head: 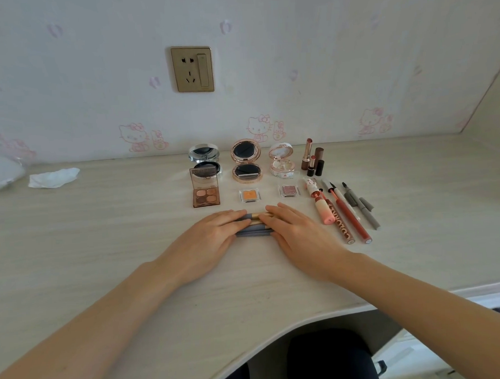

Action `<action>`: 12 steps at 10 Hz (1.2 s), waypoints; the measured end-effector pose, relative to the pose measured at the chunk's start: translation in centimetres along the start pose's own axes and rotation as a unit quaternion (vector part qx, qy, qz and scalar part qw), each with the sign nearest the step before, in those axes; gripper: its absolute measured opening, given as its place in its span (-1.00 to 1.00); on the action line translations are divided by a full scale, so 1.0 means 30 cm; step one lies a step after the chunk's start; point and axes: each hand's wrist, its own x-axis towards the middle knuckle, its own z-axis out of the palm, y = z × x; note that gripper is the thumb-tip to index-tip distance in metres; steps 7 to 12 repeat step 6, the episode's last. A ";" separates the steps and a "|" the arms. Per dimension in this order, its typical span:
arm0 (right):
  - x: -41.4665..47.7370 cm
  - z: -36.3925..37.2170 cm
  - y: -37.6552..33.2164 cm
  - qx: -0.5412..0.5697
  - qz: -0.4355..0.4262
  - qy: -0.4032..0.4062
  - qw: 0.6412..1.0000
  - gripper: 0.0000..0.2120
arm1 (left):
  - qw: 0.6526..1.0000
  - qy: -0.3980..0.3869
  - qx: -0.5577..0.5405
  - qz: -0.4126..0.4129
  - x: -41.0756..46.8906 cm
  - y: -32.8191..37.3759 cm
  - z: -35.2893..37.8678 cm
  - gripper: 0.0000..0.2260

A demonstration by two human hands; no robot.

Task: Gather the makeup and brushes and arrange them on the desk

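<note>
Several grey-blue makeup brushes (254,229) with gold ferrules lie side by side on the pale desk (101,224). My left hand (208,242) rests flat on their left ends and my right hand (299,238) on their right ends, fingers pressed on them. Behind stand three open compacts: silver (205,159), rose-gold (246,162) and pink (282,160). A brown four-pan eyeshadow palette (205,191), an orange single shadow (250,195) and a pink single shadow (289,191) lie in front of them. Lipsticks (313,158) stand at the right, with lip glosses and pens (344,211) below.
A crumpled white tissue (54,177) lies at the back left, next to a white object (1,174) at the frame edge. A gold wall socket (192,69) is above. The desk's curved front edge (278,334) runs over my dark-clothed legs.
</note>
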 end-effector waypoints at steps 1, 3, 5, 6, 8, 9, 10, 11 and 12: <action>0.002 -0.007 -0.001 0.004 0.004 0.000 1.000 -0.59 | 1.000 0.013 0.002 0.004 -0.002 0.002 0.000 -0.63; -0.021 -0.051 -0.011 0.014 0.032 -0.011 0.999 -0.56 | 0.999 0.032 0.004 -0.025 -0.014 0.035 -0.016 -0.62; -0.103 -0.117 -0.011 0.031 0.073 0.022 0.997 -0.52 | 0.994 0.071 -0.014 -0.088 -0.066 0.093 -0.028 -0.63; -0.173 -0.185 -0.007 0.075 0.124 0.058 0.988 -0.50 | 0.984 0.079 -0.043 -0.152 -0.139 0.133 -0.039 -0.61; -0.173 -0.185 -0.007 0.075 0.124 0.058 0.988 -0.50 | 0.984 0.079 -0.043 -0.152 -0.139 0.133 -0.039 -0.61; -0.173 -0.185 -0.007 0.075 0.124 0.058 0.988 -0.50 | 0.984 0.079 -0.043 -0.152 -0.139 0.133 -0.039 -0.61; -0.173 -0.185 -0.007 0.075 0.124 0.058 0.988 -0.50 | 0.984 0.079 -0.043 -0.152 -0.139 0.133 -0.039 -0.61; -0.173 -0.185 -0.007 0.075 0.124 0.058 0.988 -0.50 | 0.984 0.079 -0.043 -0.152 -0.139 0.133 -0.039 -0.61; -0.173 -0.185 -0.007 0.075 0.124 0.058 0.988 -0.50 | 0.984 0.079 -0.043 -0.152 -0.139 0.133 -0.039 -0.61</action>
